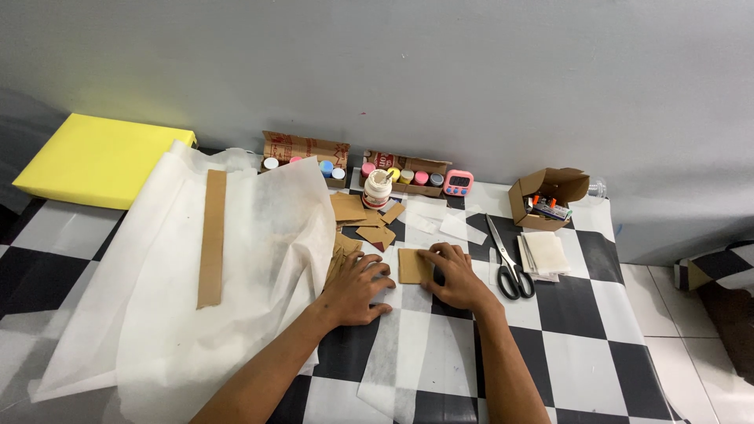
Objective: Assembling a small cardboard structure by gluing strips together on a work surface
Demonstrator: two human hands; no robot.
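While both of your hands rest low on the checkered floor covering (581, 314), your right hand (455, 276) presses its fingers onto the right edge of a small square cardboard piece (411, 265), pinning it flat rather than gripping it. Your left hand (357, 286) lies just left of that square, fingers spread and relaxed, holding nothing; its fingertips sit near the square's left edge, contact not discernible. The square lies on a strip of thin white fabric (408, 345). Behind it, more cardboard offcuts (361, 216) are scattered around a white glue bottle (378, 188). A large crumpled sheet of white fabric (196, 290) covers the floor to your left, with a long cardboard strip (211, 238) lying on it. Black-handled scissors (507, 263) lie just right of your right hand, beside a stack of white squares (544, 255). Two trays of paint pots (314, 163), a pink timer (458, 183), a small open cardboard box (546, 196) and a yellow foam block (98, 159) stand along the wall.
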